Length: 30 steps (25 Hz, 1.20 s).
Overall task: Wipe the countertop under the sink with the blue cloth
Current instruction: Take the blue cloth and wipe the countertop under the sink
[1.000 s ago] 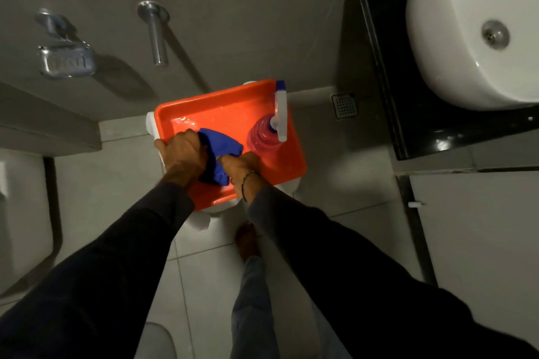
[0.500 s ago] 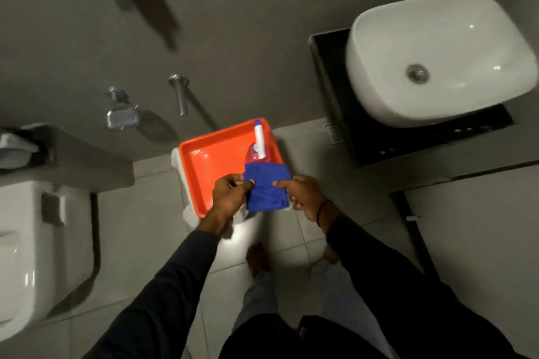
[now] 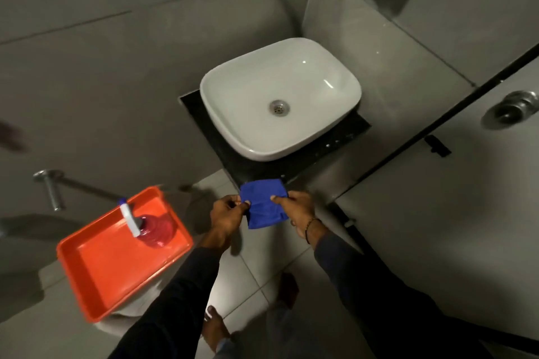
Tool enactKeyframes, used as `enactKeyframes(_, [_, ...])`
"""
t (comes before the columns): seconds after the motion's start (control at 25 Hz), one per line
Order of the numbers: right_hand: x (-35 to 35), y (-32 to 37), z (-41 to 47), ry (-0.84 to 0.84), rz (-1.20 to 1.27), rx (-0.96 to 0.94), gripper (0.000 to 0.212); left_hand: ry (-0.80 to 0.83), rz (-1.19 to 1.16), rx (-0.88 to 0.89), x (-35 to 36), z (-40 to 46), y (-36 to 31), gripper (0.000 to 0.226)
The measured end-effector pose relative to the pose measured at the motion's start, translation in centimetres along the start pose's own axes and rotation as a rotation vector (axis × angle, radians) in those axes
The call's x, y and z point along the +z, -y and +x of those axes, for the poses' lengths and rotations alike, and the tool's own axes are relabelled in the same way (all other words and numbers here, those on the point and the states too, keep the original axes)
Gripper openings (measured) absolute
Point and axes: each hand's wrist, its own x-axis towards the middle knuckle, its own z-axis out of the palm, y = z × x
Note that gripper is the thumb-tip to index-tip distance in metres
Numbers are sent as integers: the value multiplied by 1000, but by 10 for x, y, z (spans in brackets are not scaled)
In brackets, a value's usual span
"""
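Observation:
The blue cloth (image 3: 264,202) is folded into a small square and held in the air between both hands. My left hand (image 3: 227,214) pinches its left edge and my right hand (image 3: 300,210) pinches its right edge. It hangs just in front of the near corner of the black countertop (image 3: 347,132). A white basin (image 3: 280,96) sits on that countertop and covers most of it; only a dark strip shows around it.
An orange tray (image 3: 116,265) with a pink spray bottle (image 3: 154,227) rests on a white stand at the lower left. A metal wall peg (image 3: 52,189) sticks out above it. A grey partition door with a round knob (image 3: 510,109) stands at the right. My bare feet show on the tiled floor.
Both hands lifted the blue cloth off the orange tray and carried it right, up to the countertop's near corner. The view swung right, bringing the basin to the centre.

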Motion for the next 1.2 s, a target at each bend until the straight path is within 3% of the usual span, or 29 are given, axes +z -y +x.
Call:
enactKeyframes(0.16, [-1,10,45,-30,-123,-78,22,-91,135,2,18,32,-10,13])
enactKeyframes(0.24, [-3,7,53,-136,-284,-210,26,-120,213,-5,21,43,-7,18])
enactKeyframes(0.32, [-4,-8,52,-222,-555,-578,33,-133,237,-41,21,46,-4,25])
enactKeyframes(0.36, [-3,-18,54,-182,-714,-799,39,-149,251,-53,20,46,-5,33])
enactKeyframes(0.44, [6,-31,57,81,-974,-1087,61,-212,284,-14,15,49,-15,44])
enactKeyframes(0.52, [16,-38,62,303,-1161,-1072,76,-343,299,136,5,53,-38,35])
enactKeyframes(0.64, [11,-45,76,329,-1140,-1099,75,-579,433,499,0,62,-88,36])
enactKeyframes(0.72, [1,-45,84,352,-1012,-1142,69,-575,564,672,14,72,-124,46])
enactKeyframes(0.88, [-33,-42,109,304,-883,-1130,64,-375,872,580,58,91,-157,63])
enactKeyframes(1.0, [-86,-29,151,201,-898,-1103,60,-446,1014,564,65,101,-151,69])
enactKeyframes(1.2, [-195,6,234,16,-1002,-959,59,-469,1030,606,66,107,-145,76])
